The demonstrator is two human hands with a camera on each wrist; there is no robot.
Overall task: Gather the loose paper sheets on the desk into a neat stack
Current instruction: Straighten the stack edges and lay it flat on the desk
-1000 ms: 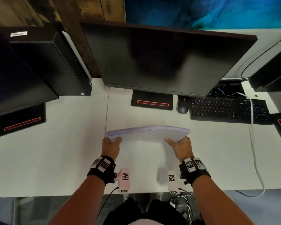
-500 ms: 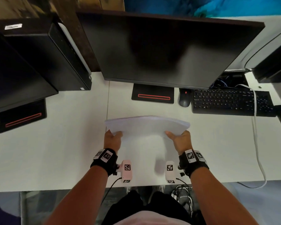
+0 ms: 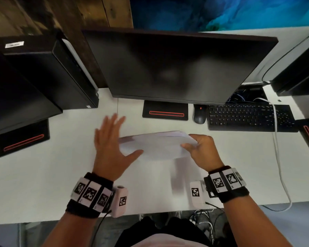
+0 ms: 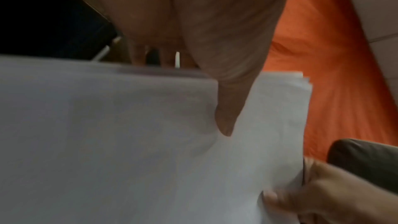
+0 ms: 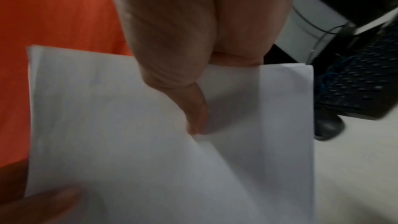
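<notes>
A stack of white paper sheets is held above the white desk, roughly level, its edges slightly fanned. My right hand grips its right end, thumb on top and fingers underneath. My left hand is at the stack's left end with fingers straight and spread, thumb lying across the top sheet. In the left wrist view the paper fills the lower frame, with the right hand at the far corner. The right wrist view shows the sheets creased under the thumb.
A black monitor stands just behind the stack. A mouse and keyboard lie at the right, crossed by a white cable. A computer tower and a second monitor's base are at the left.
My left hand has let go of the stack's left end and now has spread, straight fingers. The right hand still grips the right end. The stack has moved slightly farther from me.
</notes>
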